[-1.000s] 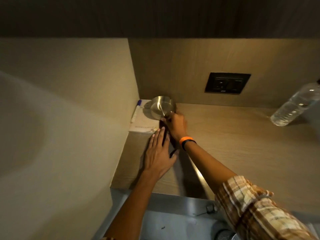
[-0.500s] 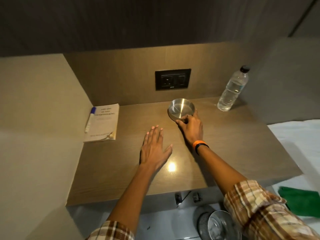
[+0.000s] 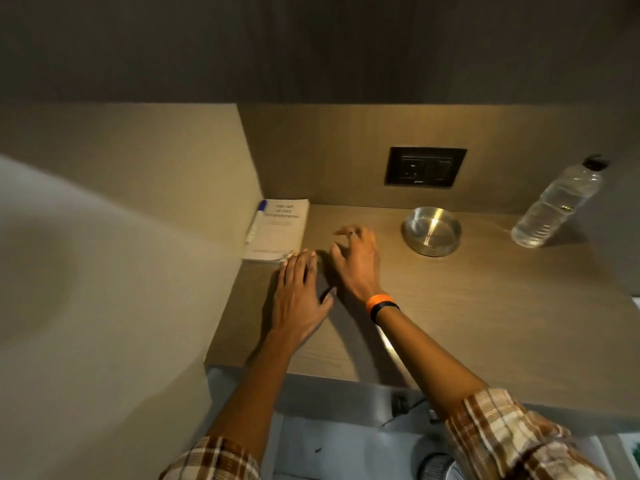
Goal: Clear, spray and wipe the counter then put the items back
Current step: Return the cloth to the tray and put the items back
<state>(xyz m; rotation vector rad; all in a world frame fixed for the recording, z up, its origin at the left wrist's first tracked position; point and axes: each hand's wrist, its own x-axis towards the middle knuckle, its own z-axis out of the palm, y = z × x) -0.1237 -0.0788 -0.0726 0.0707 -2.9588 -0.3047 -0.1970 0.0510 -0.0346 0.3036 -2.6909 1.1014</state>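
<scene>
A white paperback book [image 3: 281, 230] lies in the back left corner of the wooden counter [image 3: 485, 306], with a blue-capped pen [image 3: 255, 221] along its left side. A steel bowl [image 3: 432, 231] stands near the back wall, and a clear water bottle [image 3: 557, 202] is upright at the back right. My left hand [image 3: 301, 292] rests flat on the counter, fingertips at the book's near corner. My right hand [image 3: 356, 261] hovers just right of the book, fingers spread and curled, holding nothing. The bowl is well to its right.
A black socket plate [image 3: 425, 167] is set in the back wall. A beige side wall [image 3: 138, 237] closes the left. Below the counter's front edge a round metal bin lid [image 3: 436, 467] shows, and a bit of green cloth [image 3: 636, 455] at the far right.
My right hand let go of the steel bowl, which now stands at the back middle, and moved left toward the book. My left hand stayed flat on the counter. The camera swung left.
</scene>
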